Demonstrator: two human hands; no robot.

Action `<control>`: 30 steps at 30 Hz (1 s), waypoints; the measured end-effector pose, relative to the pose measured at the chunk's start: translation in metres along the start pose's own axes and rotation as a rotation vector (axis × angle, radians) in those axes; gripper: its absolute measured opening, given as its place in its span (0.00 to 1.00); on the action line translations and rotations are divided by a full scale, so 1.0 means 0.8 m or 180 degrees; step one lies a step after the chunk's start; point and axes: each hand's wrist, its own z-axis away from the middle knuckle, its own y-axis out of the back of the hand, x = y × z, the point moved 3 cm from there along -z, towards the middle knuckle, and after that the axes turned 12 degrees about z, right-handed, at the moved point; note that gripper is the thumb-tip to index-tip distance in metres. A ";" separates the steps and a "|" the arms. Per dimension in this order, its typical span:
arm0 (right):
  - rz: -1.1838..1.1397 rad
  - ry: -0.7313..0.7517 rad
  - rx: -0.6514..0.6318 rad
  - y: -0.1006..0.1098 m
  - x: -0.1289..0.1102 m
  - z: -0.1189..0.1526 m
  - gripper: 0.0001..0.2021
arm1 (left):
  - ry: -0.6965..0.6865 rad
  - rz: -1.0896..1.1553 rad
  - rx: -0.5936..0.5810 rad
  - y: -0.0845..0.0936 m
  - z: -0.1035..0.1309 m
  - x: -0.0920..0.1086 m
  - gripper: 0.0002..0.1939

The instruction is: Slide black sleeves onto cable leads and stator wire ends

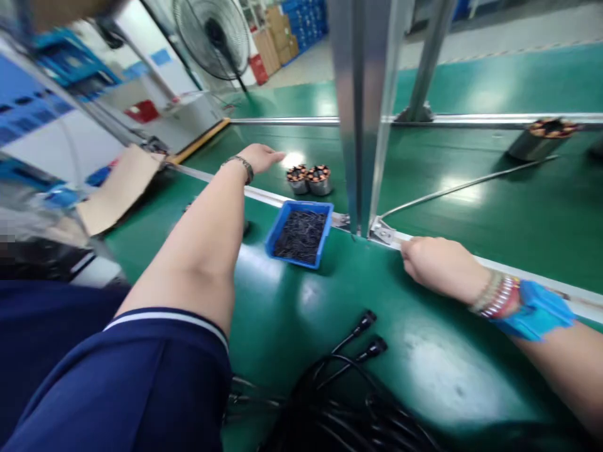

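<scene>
Black cables (348, 383) with round plug ends lie coiled at the near edge of the green bench (292, 314), closest to the camera and touched by neither hand. Beyond them, the left hand (261, 157) reaches far forward over the metal rail (264, 196) onto the green belt (471, 207), palm down, fingers (277, 155) stretched flat and open, holding nothing; a bracelet (241, 164) sits at its wrist. Just to the right of those fingertips, near but apart, stand two small wound motor stators (309, 179), upright and touching each other on the belt. The right hand (436, 263) rests on the same rail further right, fingers curled loosely against its edge, gripping nothing that shows; beaded bands (497, 295) and a blue wrist strap (537, 311) circle the wrist. Between the hands, on the bench just beside the rail, sits a blue tray (277, 226) of small dark parts. A metal post (362, 113) rises behind the tray. One larger stator (541, 138) stands well apart on the belt, far right. A floor fan (211, 37) stands in the background.
</scene>
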 end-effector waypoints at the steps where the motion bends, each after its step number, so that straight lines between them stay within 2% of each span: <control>1: 0.0007 0.0005 0.0016 -0.002 0.001 -0.001 0.12 | 0.0051 -0.0082 0.0126 0.023 0.020 -0.020 0.24; 3: 0.0010 0.0062 0.0048 -0.006 0.002 -0.003 0.11 | 0.0183 -0.0299 0.0220 0.058 0.067 -0.060 0.22; 5: 0.0019 0.0141 0.0077 -0.007 0.002 -0.005 0.11 | 0.0376 -0.0556 0.0017 0.070 0.116 -0.096 0.21; 8: 0.0089 0.0198 0.0066 -0.006 0.000 -0.005 0.11 | 0.0409 -0.0805 -0.0546 0.044 0.166 -0.129 0.23; 10: 0.0136 0.0228 0.0020 -0.006 -0.002 -0.004 0.11 | 0.0248 -0.0903 -0.0648 0.020 0.176 -0.133 0.23; 12: 0.0184 0.0278 -0.0038 -0.004 -0.005 -0.001 0.11 | 0.0161 -0.0970 -0.0535 0.003 0.173 -0.129 0.21; 14: 0.0227 0.0284 -0.0023 0.002 -0.008 0.004 0.09 | 0.0209 -0.0966 -0.0432 -0.005 0.167 -0.124 0.18; 16: 0.0130 0.0383 0.0183 0.018 -0.015 0.010 0.09 | 0.0210 -0.0893 -0.0426 -0.008 0.170 -0.118 0.16; 18: -0.0118 0.0737 0.0575 0.044 -0.030 0.015 0.10 | 0.0111 -0.0812 -0.0458 -0.010 0.188 -0.109 0.13; 21: -0.0398 0.1401 0.1183 0.092 -0.064 0.009 0.13 | -0.0271 -0.0534 -0.0456 -0.015 0.244 -0.086 0.10; 23: -0.0388 0.1603 0.1383 0.116 -0.088 -0.010 0.12 | -0.0543 -0.0201 -0.0477 -0.021 0.292 -0.064 0.10; 27: -0.0085 0.1544 0.1219 0.132 -0.132 -0.065 0.10 | -0.0855 0.0241 -0.0559 -0.037 0.376 -0.022 0.06; 30: 0.0087 0.1296 0.1062 0.130 -0.155 -0.094 0.11 | -0.0899 0.0418 -0.0433 -0.047 0.407 -0.005 0.05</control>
